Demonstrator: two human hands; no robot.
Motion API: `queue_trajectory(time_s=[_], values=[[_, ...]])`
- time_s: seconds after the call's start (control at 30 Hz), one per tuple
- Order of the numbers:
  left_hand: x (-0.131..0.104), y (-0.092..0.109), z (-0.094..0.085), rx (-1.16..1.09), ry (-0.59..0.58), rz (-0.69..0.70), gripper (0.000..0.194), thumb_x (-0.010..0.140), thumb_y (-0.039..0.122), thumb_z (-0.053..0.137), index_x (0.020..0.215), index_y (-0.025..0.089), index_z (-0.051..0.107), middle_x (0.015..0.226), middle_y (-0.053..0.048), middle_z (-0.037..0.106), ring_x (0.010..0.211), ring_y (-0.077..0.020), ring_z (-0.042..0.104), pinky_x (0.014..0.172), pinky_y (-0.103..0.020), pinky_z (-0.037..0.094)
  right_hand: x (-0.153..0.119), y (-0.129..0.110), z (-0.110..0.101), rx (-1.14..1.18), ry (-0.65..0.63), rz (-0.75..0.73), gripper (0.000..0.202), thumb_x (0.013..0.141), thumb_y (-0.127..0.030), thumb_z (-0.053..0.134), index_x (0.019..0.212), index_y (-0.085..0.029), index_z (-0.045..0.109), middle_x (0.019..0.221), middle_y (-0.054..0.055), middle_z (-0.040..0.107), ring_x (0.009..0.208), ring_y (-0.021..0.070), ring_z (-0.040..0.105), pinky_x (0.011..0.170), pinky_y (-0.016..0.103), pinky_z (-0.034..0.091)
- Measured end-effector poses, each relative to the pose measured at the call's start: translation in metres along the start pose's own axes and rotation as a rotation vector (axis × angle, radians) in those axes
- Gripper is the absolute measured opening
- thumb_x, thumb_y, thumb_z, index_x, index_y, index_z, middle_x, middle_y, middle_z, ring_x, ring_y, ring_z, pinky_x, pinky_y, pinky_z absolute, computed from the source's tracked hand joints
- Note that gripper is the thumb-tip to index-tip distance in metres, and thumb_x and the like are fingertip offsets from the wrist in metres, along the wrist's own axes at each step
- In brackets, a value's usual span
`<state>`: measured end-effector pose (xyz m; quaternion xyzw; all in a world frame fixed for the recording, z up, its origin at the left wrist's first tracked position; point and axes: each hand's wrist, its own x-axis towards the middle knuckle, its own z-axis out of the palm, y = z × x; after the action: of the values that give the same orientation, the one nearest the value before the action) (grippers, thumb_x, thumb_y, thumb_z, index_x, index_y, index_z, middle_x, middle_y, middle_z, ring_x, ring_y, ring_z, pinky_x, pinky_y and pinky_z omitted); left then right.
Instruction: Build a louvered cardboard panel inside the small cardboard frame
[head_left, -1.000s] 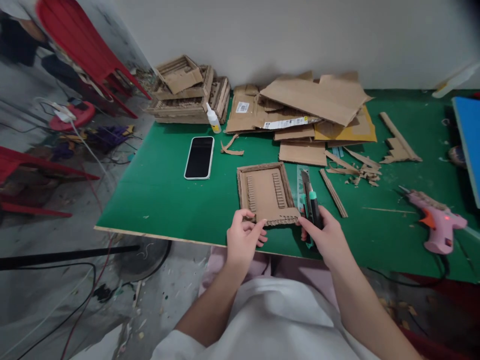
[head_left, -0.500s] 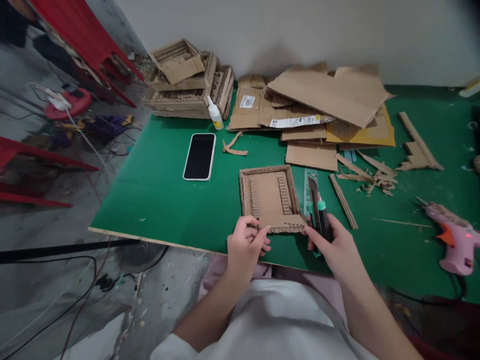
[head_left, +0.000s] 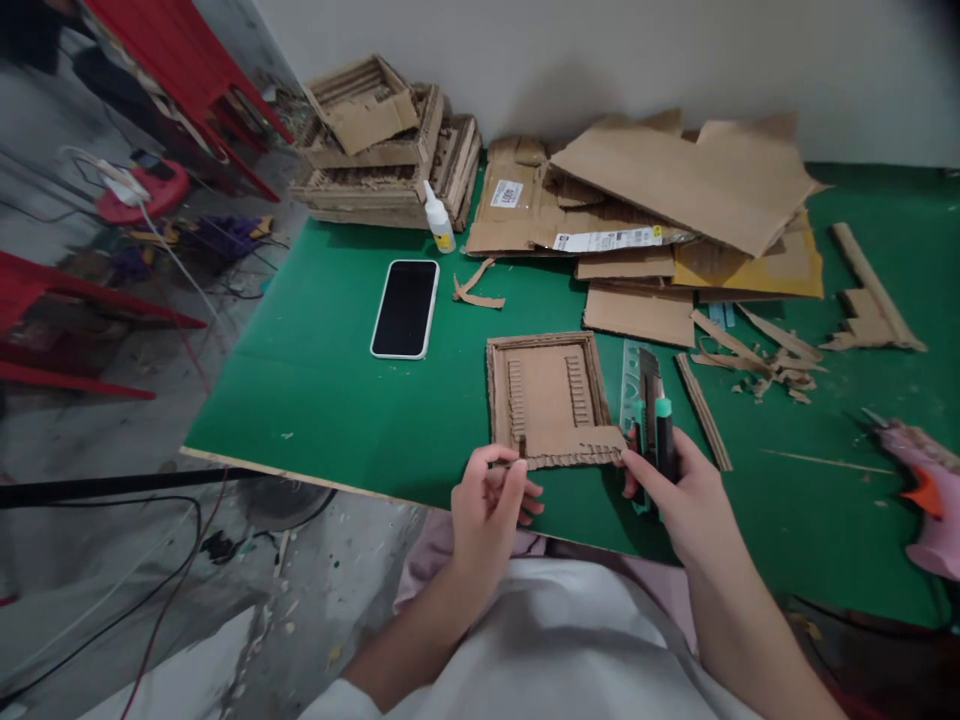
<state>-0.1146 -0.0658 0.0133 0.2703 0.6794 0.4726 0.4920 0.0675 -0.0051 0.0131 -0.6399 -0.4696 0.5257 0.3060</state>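
Note:
A small cardboard tray with raised edges lies on the green table, corrugated strips along its inner left and right sides. Across its near edge lies a cardboard strip with a ridged side. My left hand is at the near left corner, its thumb and index finger closed close together; what they pinch, if anything, is too small to tell. My right hand is closed around a box cutter with black and teal handle, blade pointing away. Its thumb tip touches the right end of the strip.
Behind are a phone, a glue bottle, stacked cardboard trays and cardboard sheets. A clear ruler, cardboard scraps and a pink glue gun lie rightward. The table's edge runs at the near left.
The view has shifted, so most table objects appear farther right. My left thumb has drawn back from the strip toward the tray's near left corner. My right hand still holds the cutter.

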Motion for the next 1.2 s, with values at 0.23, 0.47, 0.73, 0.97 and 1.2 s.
queue_trajectory(time_s=[0.23, 0.47, 0.73, 0.97, 1.2], values=[[-0.0045, -0.0108, -0.0083, 0.124, 0.066, 0.115, 0.022, 0.086, 0.041, 0.047, 0.09, 0.02, 0.052, 0.049, 0.005, 0.056, 0.04, -0.0084, 0.053, 0.041, -0.016, 0.043, 0.0037, -0.0019, -0.0019, -0.008, 0.059, -0.016, 0.027, 0.073, -0.04, 0.063, 0.09, -0.022, 0.054, 0.053, -0.005, 0.054, 0.048, 0.0106, 0.052, 0.048, 0.021, 0.041], [-0.0039, -0.008, -0.0064, 0.151, 0.054, 0.115, 0.022, 0.086, 0.04, 0.046, 0.09, 0.02, 0.053, 0.05, 0.005, 0.055, 0.042, -0.0087, 0.054, 0.042, -0.016, 0.043, 0.0038, -0.0016, -0.0013, -0.072, 0.028, -0.034, 0.028, 0.073, -0.04, 0.062, 0.093, -0.021, 0.055, 0.057, -0.004, 0.056, 0.05, 0.0107, 0.053, 0.051, 0.022, 0.042], [-0.0048, -0.0058, -0.0061, 0.186, 0.058, 0.135, 0.021, 0.086, 0.039, 0.046, 0.089, 0.02, 0.054, 0.05, 0.005, 0.056, 0.043, -0.0094, 0.056, 0.042, -0.016, 0.043, 0.0042, -0.0031, -0.0007, -0.079, 0.023, -0.041, 0.029, 0.073, -0.041, 0.063, 0.093, -0.021, 0.055, 0.058, -0.004, 0.055, 0.05, 0.0108, 0.053, 0.051, 0.022, 0.043], [-0.0044, -0.0083, -0.0065, 0.201, 0.065, 0.15, 0.021, 0.087, 0.039, 0.045, 0.089, 0.02, 0.054, 0.049, 0.005, 0.055, 0.041, -0.0096, 0.056, 0.041, -0.016, 0.043, 0.0046, -0.0026, -0.0016, -0.019, 0.0, -0.037, 0.028, 0.073, -0.04, 0.063, 0.092, -0.021, 0.055, 0.056, -0.004, 0.055, 0.048, 0.0101, 0.052, 0.048, 0.021, 0.042], [-0.0054, -0.0053, -0.006, 0.204, 0.069, 0.152, 0.021, 0.087, 0.039, 0.045, 0.088, 0.02, 0.055, 0.049, 0.005, 0.055, 0.042, -0.0098, 0.057, 0.042, -0.017, 0.043, 0.0046, -0.0021, -0.0012, 0.016, -0.008, -0.016, 0.028, 0.073, -0.038, 0.064, 0.093, -0.022, 0.055, 0.055, -0.005, 0.055, 0.049, 0.0092, 0.051, 0.048, 0.02, 0.041]])
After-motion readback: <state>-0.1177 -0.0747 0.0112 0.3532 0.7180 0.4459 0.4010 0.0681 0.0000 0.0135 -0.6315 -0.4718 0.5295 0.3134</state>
